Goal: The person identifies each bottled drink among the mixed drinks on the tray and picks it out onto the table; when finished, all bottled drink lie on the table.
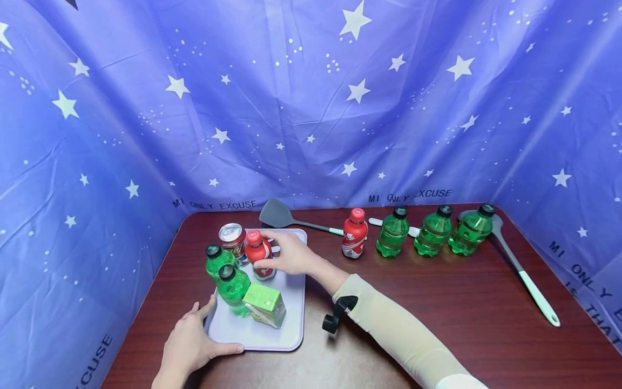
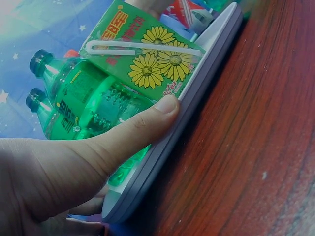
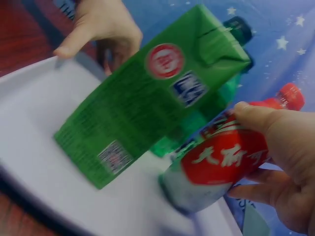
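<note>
My right hand point(image 1: 290, 253) holds a red bottle point(image 1: 257, 247) upright over the back of the white tray point(image 1: 293, 324), thumb and fingers on either side of it. In the right wrist view, the bottle's base shows close over the tray. My left hand point(image 1: 187, 340) grips the tray's front left corner, thumb point(image 2: 140, 123) along the front rim and fingers at the left side. Two green bottles point(image 1: 233, 289) stand along the tray's left side, a soda can point(image 1: 232, 237) behind them. A green drink carton point(image 1: 266, 305) with a straw stands in front.
Right of the tray stand another red bottle point(image 1: 355, 235) and three green bottles point(image 1: 392, 233) in a row. A grey spatula point(image 1: 277, 214) lies behind the tray. A long-handled utensil point(image 1: 515, 259) lies at the right. Starred blue cloth point(image 1: 311, 108) surrounds the table.
</note>
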A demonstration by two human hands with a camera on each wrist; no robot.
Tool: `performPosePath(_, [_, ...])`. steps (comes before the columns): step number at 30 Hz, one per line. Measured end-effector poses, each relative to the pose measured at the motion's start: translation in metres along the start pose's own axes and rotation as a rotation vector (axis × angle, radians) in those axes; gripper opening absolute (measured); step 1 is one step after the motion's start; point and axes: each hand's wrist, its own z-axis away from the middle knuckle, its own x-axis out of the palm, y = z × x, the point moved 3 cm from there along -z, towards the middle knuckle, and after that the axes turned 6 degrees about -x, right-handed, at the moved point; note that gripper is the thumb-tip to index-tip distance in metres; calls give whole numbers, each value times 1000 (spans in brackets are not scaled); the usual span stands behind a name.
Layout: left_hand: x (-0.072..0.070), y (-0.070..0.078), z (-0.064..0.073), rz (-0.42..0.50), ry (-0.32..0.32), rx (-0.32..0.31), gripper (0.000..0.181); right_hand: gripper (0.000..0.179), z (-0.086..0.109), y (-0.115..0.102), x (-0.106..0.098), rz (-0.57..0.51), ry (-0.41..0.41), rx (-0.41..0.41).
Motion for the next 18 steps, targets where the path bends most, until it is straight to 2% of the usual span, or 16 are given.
performPosePath(6, [2, -1, 0, 4, -12, -17, 150, 67, 4, 2, -15, 79, 32, 26])
performPosePath(13, [1, 0, -1, 7, -6, -6, 150, 66, 18, -5, -42, 43, 158, 94])
performPosePath(18, [0, -2, -2, 4, 8, -9, 150, 64, 37, -6, -57, 48, 263, 85])
